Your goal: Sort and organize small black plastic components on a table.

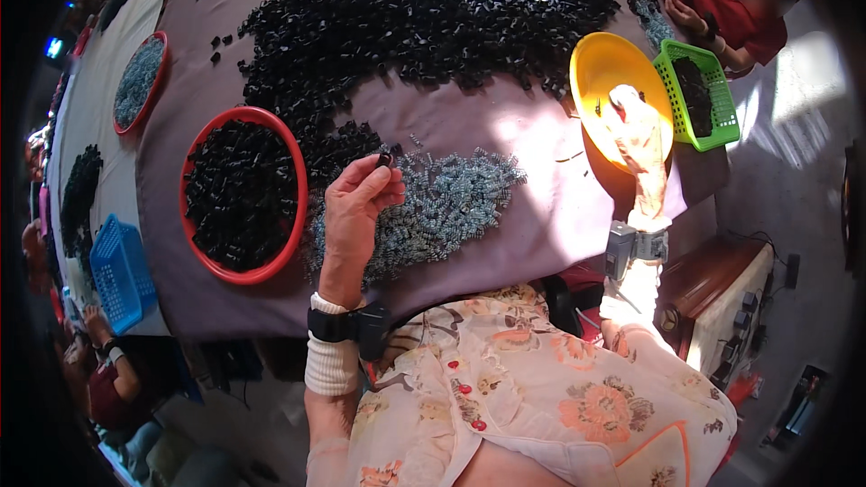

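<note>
My left hand (356,203) pinches a small black plastic piece (385,160) between thumb and fingertips, above a pile of small pale-grey metal springs (460,203). My right hand (639,137) is over a yellow basin (588,68), its fingers curled together in strong sunlight. Glare hides what those fingers hold, if anything. Beside my left hand stands a red basin (295,158), heaped with black pieces (239,194). A wide heap of similar black pieces (361,36) spreads across the cloth beyond both hands.
A green basket (729,108) with dark pieces stands right of the yellow basin, near another person's hands (681,0). At left are a smaller red basin (163,72) of springs and a blue basket (122,275). A mauve cloth (541,234) covers the table.
</note>
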`<state>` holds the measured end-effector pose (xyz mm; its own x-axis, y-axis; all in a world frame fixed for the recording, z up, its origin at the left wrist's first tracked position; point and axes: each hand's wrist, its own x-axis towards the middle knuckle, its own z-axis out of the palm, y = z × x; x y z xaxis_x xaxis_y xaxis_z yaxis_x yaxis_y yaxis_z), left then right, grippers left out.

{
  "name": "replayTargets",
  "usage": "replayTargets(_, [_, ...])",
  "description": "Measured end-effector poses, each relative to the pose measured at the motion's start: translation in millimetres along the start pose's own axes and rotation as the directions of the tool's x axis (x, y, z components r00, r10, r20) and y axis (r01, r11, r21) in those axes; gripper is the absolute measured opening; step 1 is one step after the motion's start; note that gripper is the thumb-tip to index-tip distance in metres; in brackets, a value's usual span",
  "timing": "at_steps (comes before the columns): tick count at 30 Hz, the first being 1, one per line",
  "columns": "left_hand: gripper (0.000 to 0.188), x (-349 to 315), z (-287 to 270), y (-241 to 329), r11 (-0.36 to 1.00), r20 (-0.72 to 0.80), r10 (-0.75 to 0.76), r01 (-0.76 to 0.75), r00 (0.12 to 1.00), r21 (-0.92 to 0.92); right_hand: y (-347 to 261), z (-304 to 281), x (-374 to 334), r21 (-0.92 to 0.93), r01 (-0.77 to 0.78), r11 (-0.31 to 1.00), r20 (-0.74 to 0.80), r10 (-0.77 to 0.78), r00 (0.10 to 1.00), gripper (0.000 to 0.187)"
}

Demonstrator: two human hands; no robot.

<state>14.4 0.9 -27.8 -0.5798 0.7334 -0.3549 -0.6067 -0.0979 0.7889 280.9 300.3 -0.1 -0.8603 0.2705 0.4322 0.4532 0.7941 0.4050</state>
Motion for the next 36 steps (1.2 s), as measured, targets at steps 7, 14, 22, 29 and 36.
replayTargets(7, [0.022,0,24,5,0.999,0.075,0.008,-0.004,0.997,-0.049,-31,-46,50,0.773,-0.207,0.600,0.038,0.282,0.959,0.021])
replayTargets(14, [0.022,-8,25,2,0.999,0.082,0.022,-0.020,0.996,-0.028,-162,-47,107,0.963,0.125,0.238,-0.122,-0.029,0.992,0.019])
replayTargets(22, [0.022,-8,16,5,0.993,0.015,0.102,-0.103,0.995,0.066,-181,-18,126,0.990,-0.015,0.142,0.025,-0.067,0.997,0.011])
replayTargets(29, [0.024,-4,7,4,0.979,-0.037,0.171,-0.165,0.985,0.116,-197,9,121,0.804,0.004,0.595,0.111,-0.157,0.981,0.007])
replayTargets(36, [0.026,-1,4,5,0.964,-0.052,0.183,-0.169,0.982,0.204,-198,17,120,0.711,0.135,0.690,0.064,-0.255,0.965,0.006])
